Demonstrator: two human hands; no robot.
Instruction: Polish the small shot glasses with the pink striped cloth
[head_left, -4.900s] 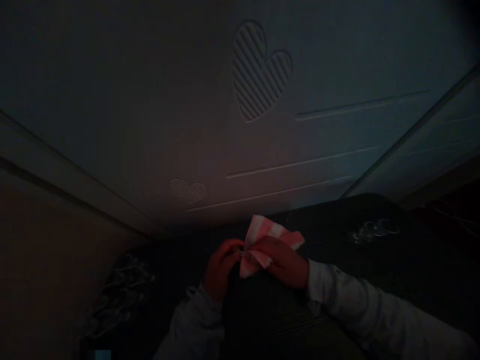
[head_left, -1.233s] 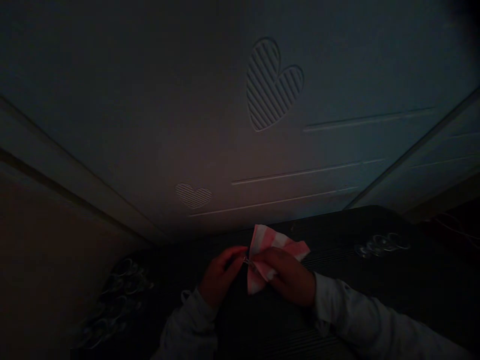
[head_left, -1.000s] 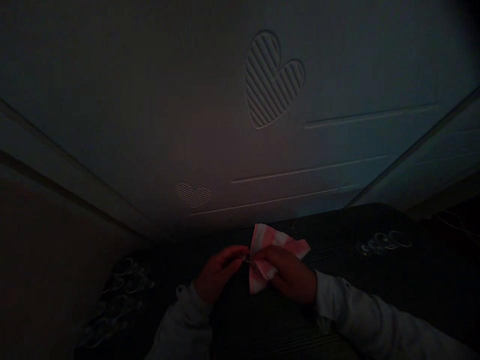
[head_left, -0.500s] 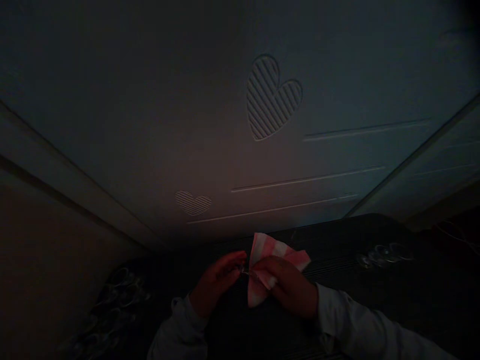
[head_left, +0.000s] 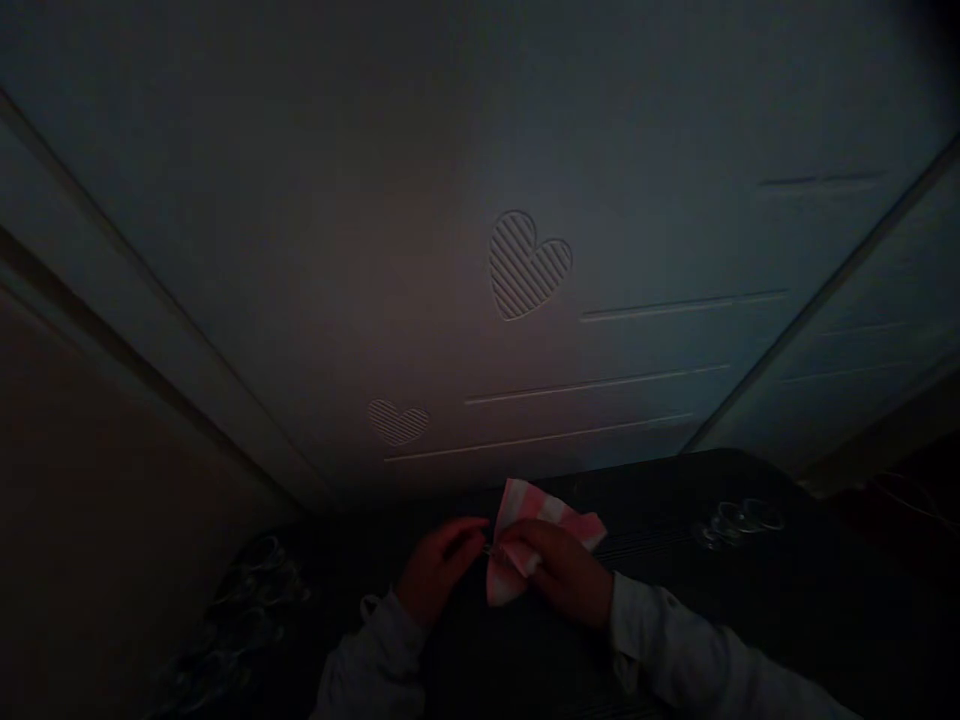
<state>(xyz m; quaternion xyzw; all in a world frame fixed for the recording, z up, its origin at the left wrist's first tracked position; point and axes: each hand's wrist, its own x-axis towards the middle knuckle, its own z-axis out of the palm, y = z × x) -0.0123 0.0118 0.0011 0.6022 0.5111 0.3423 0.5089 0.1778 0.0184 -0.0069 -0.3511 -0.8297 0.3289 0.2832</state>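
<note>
The scene is very dark. A folded pink-and-white striped cloth (head_left: 551,515) is held over a dark ribbed surface (head_left: 675,580). My right hand (head_left: 562,570) is closed on the cloth, covering its lower middle. To its left, my left hand (head_left: 439,570) pinches a small shiny thing I cannot make out at the cloth's left edge. Both arms wear pale long sleeves.
A few clear rings (head_left: 739,520) lie on the dark surface to the right. A heap of several clear rings (head_left: 247,605) sits at the lower left. Behind stands a pale panel with a large striped heart (head_left: 525,262) and a small one (head_left: 397,422).
The view has tilted up, so the hearts and hands sit lower in frame. Both hands keep the same hold on the cloth, with only small finger shifts.
</note>
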